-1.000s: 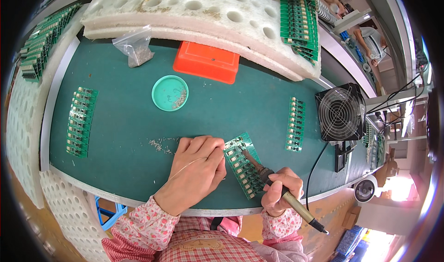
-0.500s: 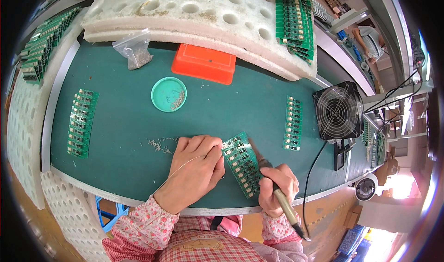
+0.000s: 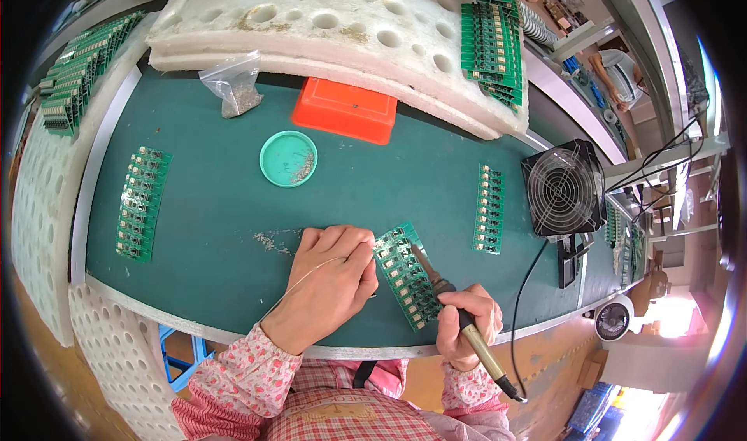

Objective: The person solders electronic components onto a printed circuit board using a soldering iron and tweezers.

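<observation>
A green circuit board [image 3: 408, 278] with rows of small parts lies tilted on the mat before me. My right hand [image 3: 472, 324] is closed around a soldering iron [image 3: 482, 349], its tip over the upper right part of the board. To the board's left, my left hand [image 3: 331, 281] is closed, fingertips at its upper left corner. A thin solder wire [image 3: 298, 285] runs over the back of this hand into the fingers; its end is hidden. Tiny loose components [image 3: 274, 241] lie scattered beside the left hand.
Further boards lie at left [image 3: 142, 205] and right [image 3: 489, 208]. A black fan [image 3: 564, 188] stands far right, its cable nearby. Toward the back are a turquoise dish [image 3: 268, 161], a red box [image 3: 344, 113], a plastic bag [image 3: 236, 91] and a foam slab [image 3: 327, 44] bearing boards.
The iron's tip has shifted slightly left and down, from the board's upper right edge onto its parts. My left hand and the board have hardly moved; the view has shifted slightly.
</observation>
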